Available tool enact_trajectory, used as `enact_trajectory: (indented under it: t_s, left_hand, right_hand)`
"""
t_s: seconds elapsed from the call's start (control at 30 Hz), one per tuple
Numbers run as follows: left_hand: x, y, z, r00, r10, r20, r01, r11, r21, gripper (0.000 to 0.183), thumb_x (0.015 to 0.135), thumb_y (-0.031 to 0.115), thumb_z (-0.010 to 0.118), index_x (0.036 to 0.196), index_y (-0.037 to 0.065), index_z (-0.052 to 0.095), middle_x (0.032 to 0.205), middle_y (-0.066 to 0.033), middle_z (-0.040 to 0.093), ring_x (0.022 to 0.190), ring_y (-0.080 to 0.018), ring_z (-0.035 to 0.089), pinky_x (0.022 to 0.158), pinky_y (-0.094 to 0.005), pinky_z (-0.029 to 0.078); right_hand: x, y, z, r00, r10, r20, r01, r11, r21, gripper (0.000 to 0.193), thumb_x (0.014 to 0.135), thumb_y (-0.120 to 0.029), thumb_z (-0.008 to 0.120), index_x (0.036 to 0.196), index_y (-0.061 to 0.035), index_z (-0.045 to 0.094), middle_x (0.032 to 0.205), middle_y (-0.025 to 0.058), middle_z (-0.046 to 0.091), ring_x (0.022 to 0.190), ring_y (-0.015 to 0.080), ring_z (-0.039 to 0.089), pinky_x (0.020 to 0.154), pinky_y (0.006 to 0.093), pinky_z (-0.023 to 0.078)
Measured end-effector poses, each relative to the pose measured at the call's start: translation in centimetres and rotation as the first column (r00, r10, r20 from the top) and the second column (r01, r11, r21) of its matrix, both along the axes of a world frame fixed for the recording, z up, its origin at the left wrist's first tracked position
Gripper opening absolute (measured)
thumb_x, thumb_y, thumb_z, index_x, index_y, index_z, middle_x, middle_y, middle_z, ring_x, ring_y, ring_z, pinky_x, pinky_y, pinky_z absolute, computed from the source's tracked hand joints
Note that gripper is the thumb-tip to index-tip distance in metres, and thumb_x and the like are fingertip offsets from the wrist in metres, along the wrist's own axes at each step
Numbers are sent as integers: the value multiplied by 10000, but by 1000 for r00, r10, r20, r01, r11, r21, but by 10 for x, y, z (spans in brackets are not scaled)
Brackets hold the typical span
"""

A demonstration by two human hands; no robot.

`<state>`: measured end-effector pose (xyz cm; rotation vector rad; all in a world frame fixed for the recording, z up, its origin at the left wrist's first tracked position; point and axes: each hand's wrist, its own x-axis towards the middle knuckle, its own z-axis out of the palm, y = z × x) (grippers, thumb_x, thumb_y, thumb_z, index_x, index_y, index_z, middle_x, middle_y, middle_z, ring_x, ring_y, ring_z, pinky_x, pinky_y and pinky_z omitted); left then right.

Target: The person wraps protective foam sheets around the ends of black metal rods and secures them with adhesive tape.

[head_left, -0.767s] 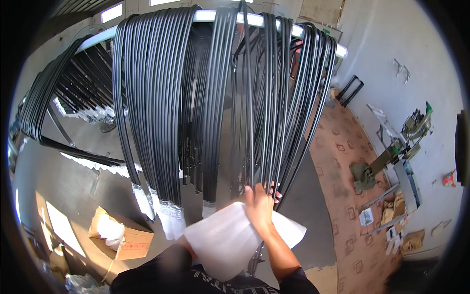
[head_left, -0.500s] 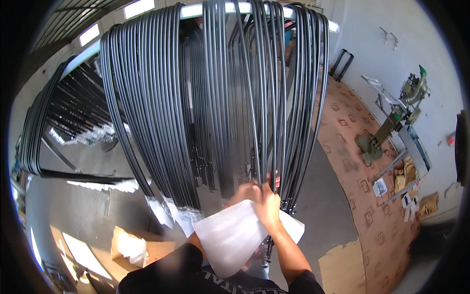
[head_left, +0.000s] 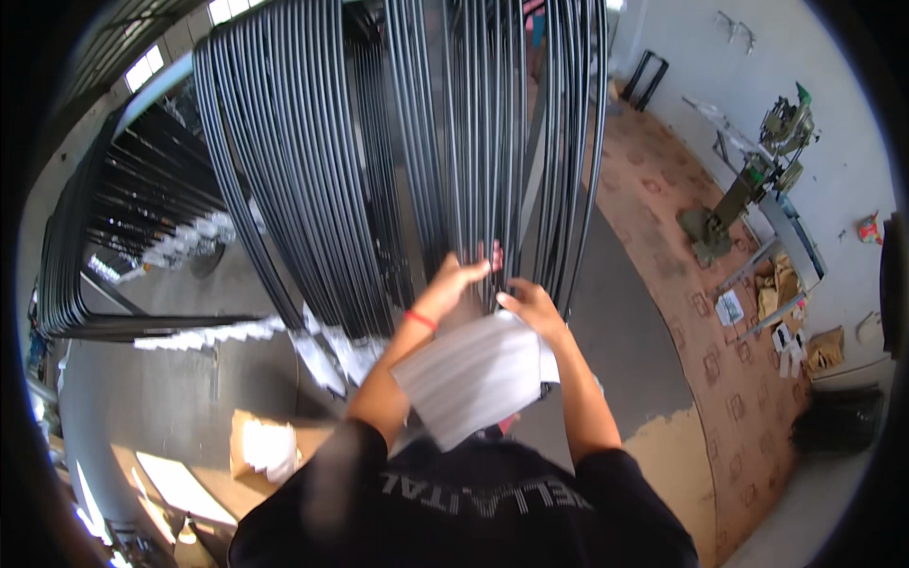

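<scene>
Long black bent metal tubes (head_left: pixel 284 180) hang side by side in front of me. My left hand (head_left: pixel 462 276), a red band on its wrist, is among the lower part of the middle tubes. Its thumb lies on the near side, and its fingertips show past some tubes, curled round them. Just right of it, my right hand (head_left: pixel 535 308) pinches the top edge of a thin white sheet or sleeve (head_left: pixel 473 374), close against the tube ends. The sheet slants down toward my chest and hides the ends behind it.
White wrapping (head_left: pixel 346 355) covers the lower ends of tubes at left. An open cardboard box (head_left: pixel 248 450) with white material stands lower left. More tubes (head_left: pixel 71 246) hang at far left. A green machine (head_left: pixel 734 204) stands at right on patterned flooring (head_left: pixel 663 208).
My left hand has come up and left from beside my right, its wrist now showing. The right hand has risen with the white sheet. The whole view has shifted a little.
</scene>
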<state>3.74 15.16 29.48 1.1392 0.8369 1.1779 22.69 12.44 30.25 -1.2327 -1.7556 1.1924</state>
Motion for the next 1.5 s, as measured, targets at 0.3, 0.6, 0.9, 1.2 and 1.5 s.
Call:
enact_trajectory:
  t_s: [0.3,0.6,0.9,1.2,1.5]
  left_hand:
    - [11,-2,8,993,-117,35,119,991,-58,357,843,174,538,1145,-12,500,1143,-100,548,1030,-179,532,916,-310,404]
    - [21,-20,-13,958,69,-278,-95,992,-80,300,789,104,576,1065,-11,547,871,-51,619,712,-120,571,676,-240,469]
    - [48,-40,-49,866,326,-379,-338,940,36,301,744,23,479,1025,-29,573,791,-88,639,767,-143,606,712,-257,476]
    - [47,-44,-41,981,108,-159,-101,994,52,374,886,244,474,1171,1,489,1065,-105,573,1015,-179,538,904,-295,390]
    - [68,-37,-59,957,145,-251,-139,989,42,234,817,200,595,952,11,565,902,-30,597,859,-100,546,784,-253,417]
  right_hand:
    - [7,18,-33,934,254,-251,-315,917,-245,280,757,-176,677,960,-1,594,832,35,618,783,99,565,717,240,447]
    - [21,33,-42,901,326,-286,-415,840,-350,213,788,-101,624,987,-27,606,859,-11,590,793,76,518,757,246,425]
    - [33,34,-35,880,396,-262,-470,806,-360,397,729,-143,674,1077,-16,530,909,38,576,819,109,527,748,255,426]
    - [43,40,-40,868,475,-141,-491,783,-383,287,718,-138,660,968,-21,581,782,25,573,714,105,538,652,257,437]
    - [43,21,-71,904,222,-366,-339,893,-295,314,757,-68,653,1045,-8,544,844,1,555,753,65,501,662,217,435]
